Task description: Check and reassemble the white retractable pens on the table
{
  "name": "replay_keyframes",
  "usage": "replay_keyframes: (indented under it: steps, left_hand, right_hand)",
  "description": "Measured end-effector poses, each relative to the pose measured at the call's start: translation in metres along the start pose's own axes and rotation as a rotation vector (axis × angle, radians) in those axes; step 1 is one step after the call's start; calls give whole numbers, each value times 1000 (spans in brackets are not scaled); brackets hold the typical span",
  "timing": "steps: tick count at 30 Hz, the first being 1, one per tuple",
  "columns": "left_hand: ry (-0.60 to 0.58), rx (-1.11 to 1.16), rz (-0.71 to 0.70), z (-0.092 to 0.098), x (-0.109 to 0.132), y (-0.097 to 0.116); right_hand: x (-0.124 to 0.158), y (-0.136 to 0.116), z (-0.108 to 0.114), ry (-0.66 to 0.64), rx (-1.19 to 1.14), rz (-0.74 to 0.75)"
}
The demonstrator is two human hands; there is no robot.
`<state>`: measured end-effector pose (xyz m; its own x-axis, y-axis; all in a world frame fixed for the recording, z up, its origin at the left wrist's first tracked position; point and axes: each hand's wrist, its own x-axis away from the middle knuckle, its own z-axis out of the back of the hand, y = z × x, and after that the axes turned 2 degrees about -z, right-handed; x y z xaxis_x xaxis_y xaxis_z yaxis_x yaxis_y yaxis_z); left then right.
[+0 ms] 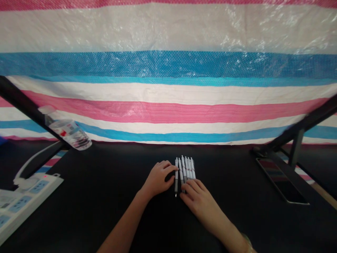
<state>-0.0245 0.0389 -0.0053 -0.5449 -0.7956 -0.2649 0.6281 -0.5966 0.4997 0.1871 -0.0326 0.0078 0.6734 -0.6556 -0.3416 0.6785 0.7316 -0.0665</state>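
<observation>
Several white pens [187, 168] with grey grips lie side by side on the black table, their clicker ends pointing away from me. The leftmost pen [176, 177] lies slightly apart from the others. My left hand [159, 177] is beside that pen, its fingertips at the pen's upper part and thumb and fingers apart. Over the lower ends of the other pens rests my right hand [196, 198], fingers bent and covering their tips. Whether its fingertips grip any pen is hard to see.
A black phone [281, 181] lies at the right. On the left are a white power strip [25, 200] with a plugged cable and a tilted clear bottle [72, 133]. Dark bars slope at both sides, before a striped sheet [168, 112].
</observation>
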Motion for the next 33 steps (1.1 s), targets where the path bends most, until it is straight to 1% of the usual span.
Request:
replay_keyframes:
  steps: [6, 10, 15, 16, 18, 21, 23, 24, 26, 27, 29, 31, 33]
  left_hand:
    - [14, -39, 10, -2, -1, 1]
    - [26, -62, 23, -3, -2, 3]
    - [49, -52, 33, -4, -2, 2]
    - [59, -39, 38, -5, -2, 1]
    - [86, 5, 50, -5, -2, 0]
    - [137, 111, 85, -5, -2, 0]
    - [190, 240, 140, -4, -3, 1]
    - [222, 333, 184, -3, -3, 1]
    - [270, 519, 279, -2, -5, 3]
    - [273, 604, 318, -2, -6, 4]
    - [227, 734, 359, -2, -7, 7]
    - [141, 917, 389, -2, -8, 11]
    - [88, 1145, 437, -1, -7, 14]
  right_hand:
    - [1, -3, 0, -2, 24, 27]
    - [0, -6, -3, 42, 25, 82]
    - [-3, -8, 10, 117, -32, 113]
    - [-3, -8, 13, 158, -57, 108]
    - [-2, -7, 18, 283, -129, 65]
    - [2, -5, 21, 559, -282, -100]
    - [4, -4, 23, 715, -367, -213]
    - [5, -5, 24, 770, -387, -243]
    - [7, -5, 27, 822, -389, -221]
    - [8, -6, 28, 831, -377, -184]
    - [11, -9, 30, 779, -389, -96]
    - [12, -13, 30, 634, -473, -19]
    - [13, -18, 26, 445, -576, -11]
